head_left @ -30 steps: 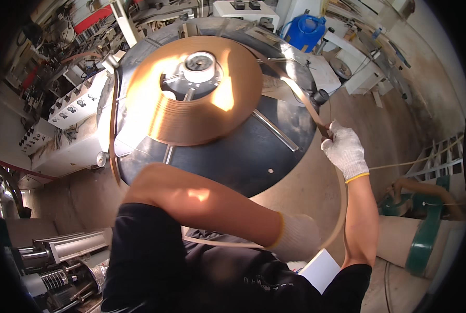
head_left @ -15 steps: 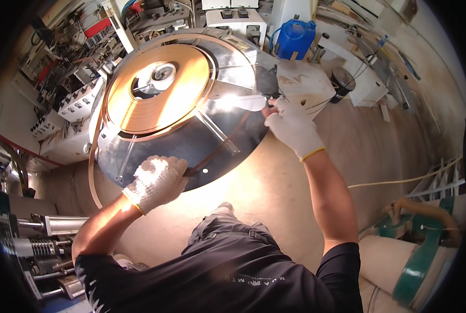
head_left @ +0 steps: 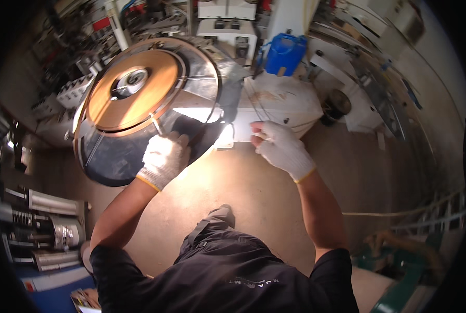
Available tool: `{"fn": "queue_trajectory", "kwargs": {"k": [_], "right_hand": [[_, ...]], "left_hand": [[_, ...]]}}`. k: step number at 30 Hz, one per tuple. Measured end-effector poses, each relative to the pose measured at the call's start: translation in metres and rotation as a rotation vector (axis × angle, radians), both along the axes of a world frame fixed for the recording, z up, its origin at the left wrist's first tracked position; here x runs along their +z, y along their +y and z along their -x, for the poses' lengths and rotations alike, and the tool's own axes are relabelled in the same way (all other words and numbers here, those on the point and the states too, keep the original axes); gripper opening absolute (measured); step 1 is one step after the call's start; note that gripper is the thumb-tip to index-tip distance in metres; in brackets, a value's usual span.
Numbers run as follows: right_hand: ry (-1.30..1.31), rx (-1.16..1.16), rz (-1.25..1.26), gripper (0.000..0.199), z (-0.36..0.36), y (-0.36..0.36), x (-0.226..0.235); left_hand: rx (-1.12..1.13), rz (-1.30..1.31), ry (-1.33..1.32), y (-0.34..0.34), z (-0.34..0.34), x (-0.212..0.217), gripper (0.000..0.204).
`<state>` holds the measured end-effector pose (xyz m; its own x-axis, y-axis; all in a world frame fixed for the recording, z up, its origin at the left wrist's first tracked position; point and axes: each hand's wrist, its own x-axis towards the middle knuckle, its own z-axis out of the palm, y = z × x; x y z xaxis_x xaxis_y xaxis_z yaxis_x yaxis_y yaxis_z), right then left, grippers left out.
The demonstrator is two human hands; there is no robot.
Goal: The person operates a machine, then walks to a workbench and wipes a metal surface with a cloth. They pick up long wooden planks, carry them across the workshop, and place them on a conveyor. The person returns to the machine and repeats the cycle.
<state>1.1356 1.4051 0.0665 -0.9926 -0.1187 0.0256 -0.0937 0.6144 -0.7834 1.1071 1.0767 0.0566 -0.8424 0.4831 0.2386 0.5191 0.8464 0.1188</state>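
A large dark round reel (head_left: 121, 156) stands tilted in front of me at the left, with a wide coil of orange-brown strip (head_left: 100, 107) wound around its metal hub (head_left: 134, 78). A pale flat plate (head_left: 194, 112) lies over its right side, glaring in the light. My left hand (head_left: 166, 159), in a white knitted glove, is closed at the reel's near edge, its fingers curled over the dark face beside a spoke; exactly what they grip is hidden. Right of the reel and apart from it, my gloved right hand (head_left: 284, 148) hovers with bent fingers, thumb and forefinger slightly apart, nothing visible between them.
A blue jerrycan (head_left: 285, 55) stands on a white cabinet (head_left: 285, 99) behind my right hand. To its right is a dark bucket (head_left: 336, 104). Metal cylinders (head_left: 55, 203) lie at the lower left; green machinery (head_left: 400, 261) stands at the lower right.
My right hand has come off the reel's right edge. My left hand has shifted right along the near edge. The reel appears further left, its spoke turned clockwise.
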Motion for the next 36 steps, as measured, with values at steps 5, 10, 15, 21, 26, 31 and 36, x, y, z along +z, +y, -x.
{"fn": "queue_trajectory", "kwargs": {"k": [5, 10, 15, 21, 26, 31, 36], "right_hand": [[-0.113, -0.087, 0.340, 0.042, -0.024, 0.108, -0.048], [-0.226, -0.414, -0.018, 0.038, -0.137, 0.213, -0.125], [-0.470, -0.573, -0.163, 0.035, -0.277, 0.255, -0.193], [-0.536, -0.975, 0.257, 0.039, -0.376, 0.266, -0.232], [-0.558, -1.101, 0.071, 0.042, -0.437, 0.319, -0.219], [-0.727, -1.209, 0.385, 0.044, -0.446, 0.417, -0.173], [-0.184, -1.101, 0.240, 0.048, -0.414, 0.558, -0.154]], "left_hand": [[-0.015, 0.113, 0.227, 0.055, 0.010, 0.030, 0.020], [-0.137, -0.497, 0.026, 0.133, 0.001, 0.056, 0.023], [-0.770, -0.591, -0.278, 0.311, -0.011, 0.021, 0.019], [-1.316, -0.343, -0.413, 0.501, -0.065, 0.005, 0.020], [-1.316, -0.271, -0.540, 0.643, -0.128, -0.037, 0.027], [-0.974, -0.113, -0.715, 0.720, -0.167, -0.066, 0.061], [-1.239, -0.371, -0.896, 0.815, -0.242, -0.057, 0.059]]}}
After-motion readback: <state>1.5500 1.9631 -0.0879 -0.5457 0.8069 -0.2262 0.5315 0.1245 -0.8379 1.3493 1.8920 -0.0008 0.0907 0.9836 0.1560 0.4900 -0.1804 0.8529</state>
